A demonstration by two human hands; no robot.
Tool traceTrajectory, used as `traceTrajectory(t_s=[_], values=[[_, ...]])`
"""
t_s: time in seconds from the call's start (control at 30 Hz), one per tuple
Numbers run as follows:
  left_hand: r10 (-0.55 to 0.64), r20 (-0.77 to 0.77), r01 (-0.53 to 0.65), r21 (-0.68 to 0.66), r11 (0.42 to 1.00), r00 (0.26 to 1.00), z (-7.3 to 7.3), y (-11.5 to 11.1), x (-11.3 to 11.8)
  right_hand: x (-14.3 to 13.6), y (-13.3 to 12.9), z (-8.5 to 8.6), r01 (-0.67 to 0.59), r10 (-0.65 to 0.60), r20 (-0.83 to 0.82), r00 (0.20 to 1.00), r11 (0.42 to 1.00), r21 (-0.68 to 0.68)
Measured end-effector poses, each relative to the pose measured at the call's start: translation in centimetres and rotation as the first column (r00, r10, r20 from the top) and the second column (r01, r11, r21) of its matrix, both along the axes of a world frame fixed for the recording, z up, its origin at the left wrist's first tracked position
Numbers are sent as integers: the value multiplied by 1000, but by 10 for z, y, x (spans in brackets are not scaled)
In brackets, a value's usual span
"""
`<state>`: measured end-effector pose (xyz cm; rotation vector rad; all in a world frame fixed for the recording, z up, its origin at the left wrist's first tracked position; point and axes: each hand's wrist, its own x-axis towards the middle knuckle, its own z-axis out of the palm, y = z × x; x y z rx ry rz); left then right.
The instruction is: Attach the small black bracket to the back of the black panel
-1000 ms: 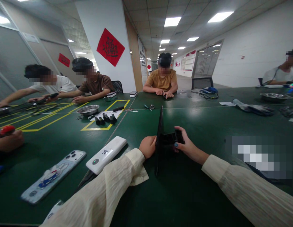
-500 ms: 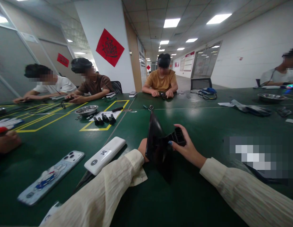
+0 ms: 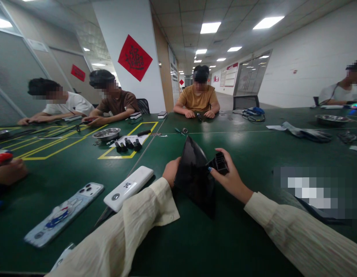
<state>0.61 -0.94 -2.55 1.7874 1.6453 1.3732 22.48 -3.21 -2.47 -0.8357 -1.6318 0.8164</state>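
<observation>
Over the table in front of me, a thin, glossy black panel (image 3: pixel 192 175) is held tilted, one corner pointing down. My left hand (image 3: pixel 170 172) grips it by its left edge, with the fingers hidden behind it. My right hand (image 3: pixel 229 173) is closed around a black ribbed block (image 3: pixel 220 163), thumb in front and index finger over the top. The block meets the panel's right side; whether the two are joined, I cannot tell.
A white power bank (image 3: pixel 129 188) and a phone in a cartoon case (image 3: pixel 64 215) lie left of my arm. Beyond stand several black cylindrical parts (image 3: pixel 128 144) and a metal bowl (image 3: pixel 107 134). Gloves (image 3: pixel 307 132) lie right. Another person's hand (image 3: pixel 11 172) is at far left.
The panel has turned so more of its broad face shows, and its lower corner has swung right. My left hand has shifted slightly left and up; the right keeps its hold on the block.
</observation>
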Motion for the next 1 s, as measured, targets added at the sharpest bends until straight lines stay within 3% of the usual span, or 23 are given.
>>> traceTrajectory(t_s=[0.13, 0.23, 0.3, 0.5, 0.77, 1.0], values=[[84, 71, -87, 33, 996, 994, 11, 9, -16, 5, 7, 1, -41, 41, 7, 999, 997, -70], [122, 151, -128, 29, 991, 981, 20, 16, -29, 7, 11, 3, -36, 37, 60, 998, 999, -21], [92, 93, -94, 17, 995, 991, 28, 19, -38, 5, 12, 5, -39, 38, 106, 994, 999, 3], [186, 59, -190, 58, 980, 981, 50, 17, -48, -9, 13, 18, -91, 81, 266, 961, 996, 24], [186, 104, -193, 63, 979, 977, 47, 16, -47, -30, 17, 29, -180, 158, 480, 863, 984, 1], [161, 161, -171, 52, 984, 974, 44, 19, -46, -33, 19, 32, -169, 117, 559, 821, 985, 41]])
